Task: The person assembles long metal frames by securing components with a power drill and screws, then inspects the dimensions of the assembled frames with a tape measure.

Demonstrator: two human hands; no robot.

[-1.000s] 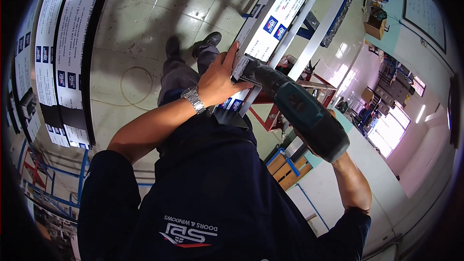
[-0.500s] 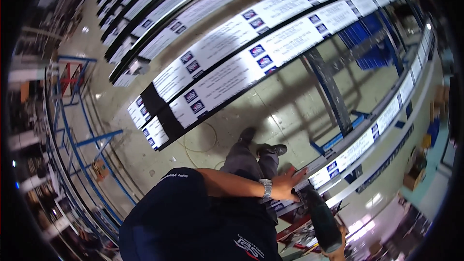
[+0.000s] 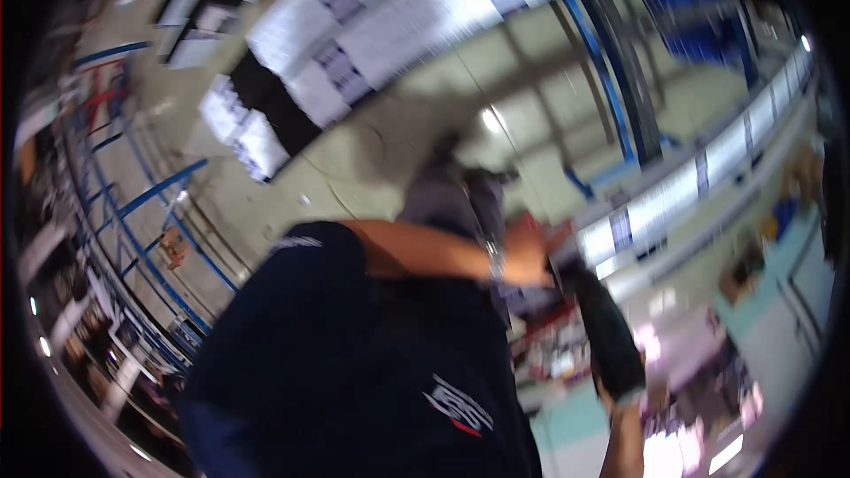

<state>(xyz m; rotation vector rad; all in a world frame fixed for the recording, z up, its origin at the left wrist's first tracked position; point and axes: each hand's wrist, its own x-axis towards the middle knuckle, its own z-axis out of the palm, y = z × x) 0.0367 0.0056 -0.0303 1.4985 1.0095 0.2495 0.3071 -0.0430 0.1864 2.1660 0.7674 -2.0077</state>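
My left hand (image 3: 529,252), with a metal watch on its wrist, is at the near end of a long bar in white printed film (image 3: 655,217) on the right. Its fingers are smeared by motion, so their grip on the bar does not show clearly. In my right hand (image 3: 613,394) is a dark, long-bodied power tool (image 3: 606,327), the fingers wrapped round its rear part. The tool's front end points up toward the bar's end, close beside my left hand. Whether its tip touches the bar cannot be made out.
Wide film-covered bars (image 3: 416,31), with a black band near one end, lie across the top. Blue racks (image 3: 164,186) stand at the left. A blue-and-dark support frame (image 3: 615,80) is near the right bar. A pale green surface (image 3: 779,301) lies at the far right.
The whole view has shifted and blurred; the bars, the floor and both hands appear higher in the picture. My right hand keeps the power tool close to my left hand.
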